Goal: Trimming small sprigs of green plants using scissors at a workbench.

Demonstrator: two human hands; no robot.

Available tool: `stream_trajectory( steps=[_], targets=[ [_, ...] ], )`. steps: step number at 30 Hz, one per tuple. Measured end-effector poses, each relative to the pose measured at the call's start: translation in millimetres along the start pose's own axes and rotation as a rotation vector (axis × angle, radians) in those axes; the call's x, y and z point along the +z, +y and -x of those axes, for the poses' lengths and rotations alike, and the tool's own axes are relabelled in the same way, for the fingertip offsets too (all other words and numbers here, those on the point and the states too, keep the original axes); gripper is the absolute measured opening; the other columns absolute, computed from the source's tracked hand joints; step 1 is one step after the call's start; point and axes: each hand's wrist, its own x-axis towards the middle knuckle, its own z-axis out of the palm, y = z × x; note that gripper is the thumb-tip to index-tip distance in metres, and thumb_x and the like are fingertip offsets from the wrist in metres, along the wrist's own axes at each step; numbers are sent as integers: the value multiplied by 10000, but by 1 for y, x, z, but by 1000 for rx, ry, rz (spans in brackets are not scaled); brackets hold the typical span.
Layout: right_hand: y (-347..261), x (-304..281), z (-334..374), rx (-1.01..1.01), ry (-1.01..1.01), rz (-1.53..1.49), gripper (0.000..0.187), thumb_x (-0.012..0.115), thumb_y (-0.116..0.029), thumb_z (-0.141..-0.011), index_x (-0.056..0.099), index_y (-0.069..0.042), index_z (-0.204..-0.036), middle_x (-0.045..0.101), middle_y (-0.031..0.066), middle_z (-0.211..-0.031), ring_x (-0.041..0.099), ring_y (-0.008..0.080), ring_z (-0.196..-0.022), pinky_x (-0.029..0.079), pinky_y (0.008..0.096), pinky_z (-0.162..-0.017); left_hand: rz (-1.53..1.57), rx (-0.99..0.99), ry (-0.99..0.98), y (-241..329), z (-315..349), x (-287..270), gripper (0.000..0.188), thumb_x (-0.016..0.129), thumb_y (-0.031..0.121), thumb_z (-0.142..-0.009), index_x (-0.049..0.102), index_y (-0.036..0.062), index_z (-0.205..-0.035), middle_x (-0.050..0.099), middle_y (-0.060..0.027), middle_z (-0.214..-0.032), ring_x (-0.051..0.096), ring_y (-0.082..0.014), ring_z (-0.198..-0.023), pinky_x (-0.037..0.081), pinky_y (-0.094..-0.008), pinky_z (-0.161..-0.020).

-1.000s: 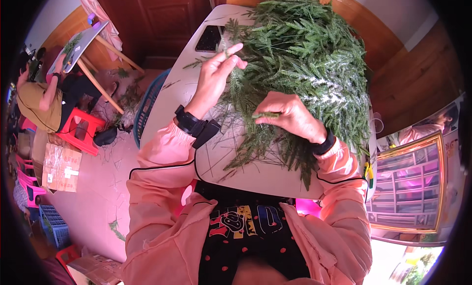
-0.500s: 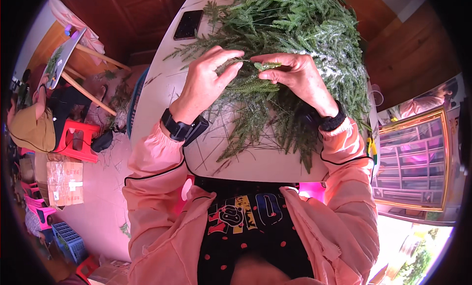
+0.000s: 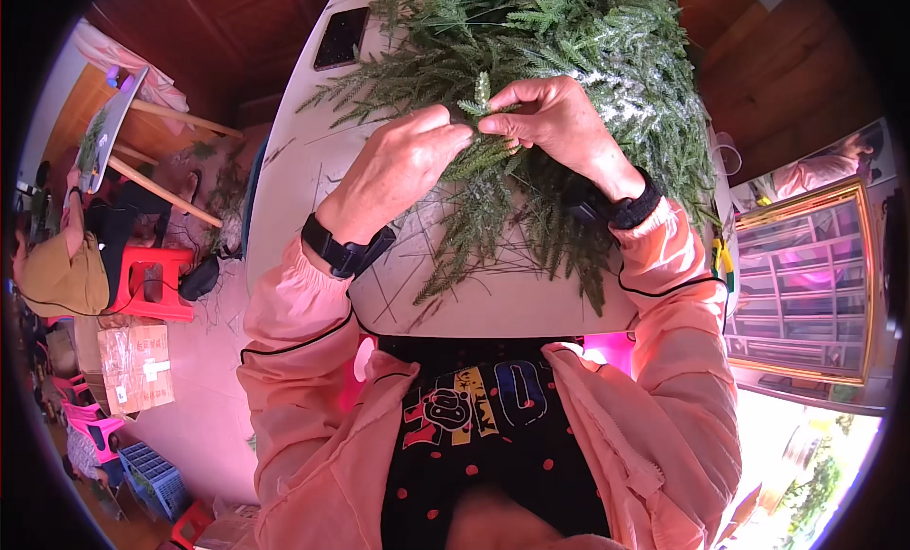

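Observation:
Between my two hands, above the table's middle, a small green artificial pine sprig (image 3: 481, 93) points away from me. My right hand (image 3: 559, 123) pinches it between thumb and fingers. Close against it, my left hand (image 3: 403, 156) has its fingers curled in a pinch at the sprig's lower end; what exactly sits in those fingertips is hidden. Behind and beneath both hands spreads a big heap of artificial pine branches (image 3: 588, 38), partly dusted white. Thin dark stems and needles lie scattered on the white table (image 3: 313, 161) near my left wrist.
A black phone (image 3: 342, 38) lies at the table's far left. Beyond the left edge, a person (image 3: 71, 265) sits by a red stool (image 3: 152, 284) at another table. Cardboard boxes (image 3: 137, 365) and a blue crate (image 3: 154, 479) stand on the floor. A gold-framed panel (image 3: 806, 284) is at right.
The sprig has turned from lying sideways to pointing away from me. My left hand has closed in beside my right, its fingers curling tighter. The whole view has shifted slightly.

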Motion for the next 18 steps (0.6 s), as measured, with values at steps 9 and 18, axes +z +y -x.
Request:
stream_trajectory(
  steps=[9, 18],
  targets=[
    [3, 3, -3, -45, 54, -235, 226, 735, -51, -790, 603, 0, -966, 655, 52, -704, 543, 54, -516, 403, 177, -448, -113, 215, 91, 10, -10, -2, 169, 703, -10, -727, 644, 14, -883, 574, -64, -829, 557, -231, -755, 457, -347, -652],
    [2, 10, 0, -49, 143, -164, 203, 722, -61, -805, 593, 3, -949, 667, 64, -718, 522, 40, -513, 396, 171, -435, -221, 250, 185, 3, -7, 11, 107, 678, 46, -734, 635, 62, -831, 595, -21, -965, 530, -230, -961, 446, -348, -851]
  ],
)
